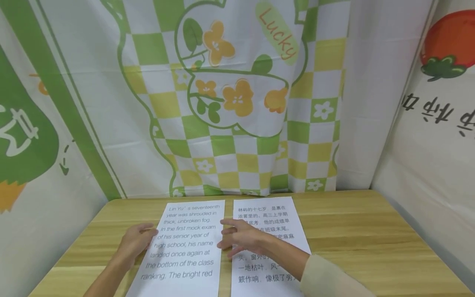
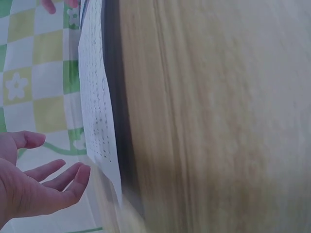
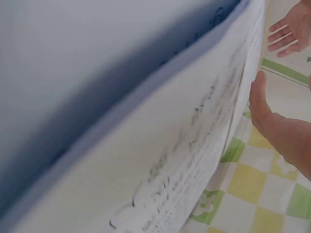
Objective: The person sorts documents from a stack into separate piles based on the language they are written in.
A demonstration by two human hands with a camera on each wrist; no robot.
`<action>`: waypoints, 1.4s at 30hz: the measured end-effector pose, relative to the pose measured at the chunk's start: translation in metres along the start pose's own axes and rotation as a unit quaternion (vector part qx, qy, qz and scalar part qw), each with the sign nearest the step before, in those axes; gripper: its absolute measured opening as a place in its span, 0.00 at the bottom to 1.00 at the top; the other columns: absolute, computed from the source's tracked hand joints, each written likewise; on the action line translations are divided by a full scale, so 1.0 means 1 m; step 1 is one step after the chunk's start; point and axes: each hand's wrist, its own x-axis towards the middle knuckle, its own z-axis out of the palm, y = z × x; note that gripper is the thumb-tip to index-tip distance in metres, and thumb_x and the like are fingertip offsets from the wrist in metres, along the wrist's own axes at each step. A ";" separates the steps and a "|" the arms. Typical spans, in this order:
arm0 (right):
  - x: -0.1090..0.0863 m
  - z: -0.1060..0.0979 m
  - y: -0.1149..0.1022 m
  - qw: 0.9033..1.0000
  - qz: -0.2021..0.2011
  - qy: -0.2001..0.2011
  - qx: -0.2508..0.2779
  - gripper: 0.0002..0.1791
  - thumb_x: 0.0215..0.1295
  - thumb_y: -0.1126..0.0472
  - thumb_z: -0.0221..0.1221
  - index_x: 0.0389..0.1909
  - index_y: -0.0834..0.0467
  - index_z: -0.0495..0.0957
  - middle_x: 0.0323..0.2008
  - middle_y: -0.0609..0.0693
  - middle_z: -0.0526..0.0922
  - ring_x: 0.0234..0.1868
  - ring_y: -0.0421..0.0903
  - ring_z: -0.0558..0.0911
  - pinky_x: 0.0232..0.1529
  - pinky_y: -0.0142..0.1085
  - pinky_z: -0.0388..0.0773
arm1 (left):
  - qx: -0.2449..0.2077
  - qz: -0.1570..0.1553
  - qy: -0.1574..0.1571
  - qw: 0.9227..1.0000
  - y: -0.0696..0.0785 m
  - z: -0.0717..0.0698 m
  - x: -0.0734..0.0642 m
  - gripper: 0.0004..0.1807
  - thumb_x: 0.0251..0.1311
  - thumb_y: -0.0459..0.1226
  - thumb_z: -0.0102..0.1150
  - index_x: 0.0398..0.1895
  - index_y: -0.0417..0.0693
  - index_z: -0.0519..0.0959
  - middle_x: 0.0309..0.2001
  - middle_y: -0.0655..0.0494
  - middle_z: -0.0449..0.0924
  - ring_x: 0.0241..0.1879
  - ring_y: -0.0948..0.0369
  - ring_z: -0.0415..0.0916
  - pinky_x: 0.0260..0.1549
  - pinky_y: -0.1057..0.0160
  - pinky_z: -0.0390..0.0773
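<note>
Left hand and right hand are held slack-fingered. A checkered curtain is hung behind the desk, where the English sheet is laid between both hands, text top and long axis toward the curtain; alongside, the Chinese sheet is crossed by the right hand.
</note>
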 end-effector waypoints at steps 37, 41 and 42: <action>-0.077 -0.121 0.020 0.964 -0.052 0.219 -0.141 0.26 0.66 0.73 0.58 0.66 0.72 0.73 0.58 0.69 0.80 0.54 0.60 0.83 0.49 0.51 0.87 | -0.136 0.087 -0.192 0.968 0.085 0.122 -0.026 0.30 0.71 0.35 0.56 0.73 0.29 0.66 0.63 0.30 0.76 0.63 0.37 0.75 0.61 0.42 0.79; -0.082 -0.129 0.022 0.958 -0.033 0.246 -0.141 0.29 0.63 0.74 0.57 0.67 0.72 0.71 0.59 0.71 0.79 0.53 0.60 0.83 0.48 0.50 0.87 | -0.145 0.085 -0.191 0.967 0.087 0.126 -0.024 0.31 0.70 0.34 0.57 0.72 0.28 0.66 0.62 0.29 0.76 0.61 0.37 0.76 0.61 0.41 0.79; -0.084 -0.131 0.022 0.957 -0.031 0.249 -0.143 0.29 0.64 0.74 0.56 0.68 0.73 0.70 0.60 0.72 0.78 0.53 0.61 0.84 0.48 0.50 0.87 | -0.148 0.084 -0.192 0.967 0.087 0.127 -0.023 0.31 0.70 0.34 0.57 0.72 0.27 0.66 0.61 0.28 0.76 0.60 0.37 0.76 0.61 0.41 0.79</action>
